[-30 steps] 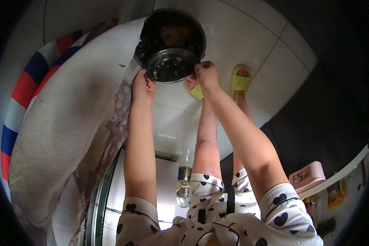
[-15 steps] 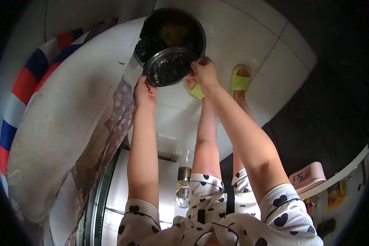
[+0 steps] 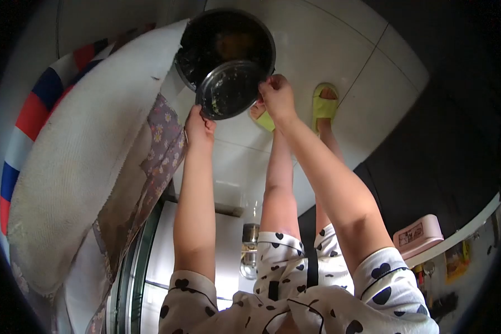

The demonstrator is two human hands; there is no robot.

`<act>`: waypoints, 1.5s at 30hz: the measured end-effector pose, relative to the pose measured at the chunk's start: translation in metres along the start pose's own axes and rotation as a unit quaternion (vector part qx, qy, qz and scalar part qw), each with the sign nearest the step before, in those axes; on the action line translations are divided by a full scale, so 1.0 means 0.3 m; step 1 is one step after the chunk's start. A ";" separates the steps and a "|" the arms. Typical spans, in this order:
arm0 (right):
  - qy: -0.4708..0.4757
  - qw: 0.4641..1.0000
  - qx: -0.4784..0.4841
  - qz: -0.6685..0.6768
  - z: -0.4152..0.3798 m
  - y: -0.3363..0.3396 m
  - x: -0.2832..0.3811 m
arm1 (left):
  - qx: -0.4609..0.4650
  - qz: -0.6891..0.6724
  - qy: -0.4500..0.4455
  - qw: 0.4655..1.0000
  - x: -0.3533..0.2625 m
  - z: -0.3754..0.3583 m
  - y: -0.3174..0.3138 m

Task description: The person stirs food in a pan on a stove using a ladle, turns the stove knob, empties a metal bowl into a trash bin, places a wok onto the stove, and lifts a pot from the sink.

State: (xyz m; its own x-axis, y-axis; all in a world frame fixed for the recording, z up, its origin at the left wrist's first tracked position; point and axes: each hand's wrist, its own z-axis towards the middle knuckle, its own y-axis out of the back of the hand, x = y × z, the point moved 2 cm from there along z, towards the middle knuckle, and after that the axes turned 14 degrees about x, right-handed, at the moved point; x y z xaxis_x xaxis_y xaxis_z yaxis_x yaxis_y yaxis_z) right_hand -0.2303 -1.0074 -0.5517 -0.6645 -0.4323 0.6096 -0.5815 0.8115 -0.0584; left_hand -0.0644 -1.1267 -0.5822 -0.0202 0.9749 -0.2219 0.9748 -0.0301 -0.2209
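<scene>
A round dark metal bowl with pale food bits stuck inside is held between my two hands. My left hand grips its lower left rim. On the right rim, the fingers of my right hand are pinched. The bowl is tilted, its inside showing, over the near edge of a larger round black bin. Something brownish lies inside the bin, too dim to make out.
White cloth, a flowered fabric and a red, white and blue striped cloth hang at left. My feet wear green slippers on the tiled floor. A pink box sits on a shelf at lower right.
The bowl has tipped a little more steeply, still in both hands. The bin and the hanging cloths appear shifted slightly left in view.
</scene>
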 end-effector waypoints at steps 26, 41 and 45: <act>0.129 0.987 0.057 -0.075 -0.341 0.150 0.306 | 0.146 0.187 -0.131 0.963 -0.012 -0.459 -0.200; 0.166 0.979 0.120 -0.012 -0.816 0.169 0.592 | 0.230 0.218 -0.221 0.922 -0.130 -1.011 -0.312; 0.184 0.974 0.134 0.005 -0.921 0.169 0.664 | 0.246 0.237 -0.229 0.912 -0.170 -1.150 -0.344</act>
State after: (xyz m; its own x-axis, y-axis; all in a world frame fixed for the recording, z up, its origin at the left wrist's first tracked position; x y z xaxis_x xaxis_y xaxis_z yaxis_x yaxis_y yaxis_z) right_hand -0.2624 -0.9437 -0.2150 -0.4859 -0.2149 0.8472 -0.7105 0.6617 -0.2396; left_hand -0.0874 -1.0970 -0.2203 0.1782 0.6358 -0.7510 0.6826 -0.6296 -0.3710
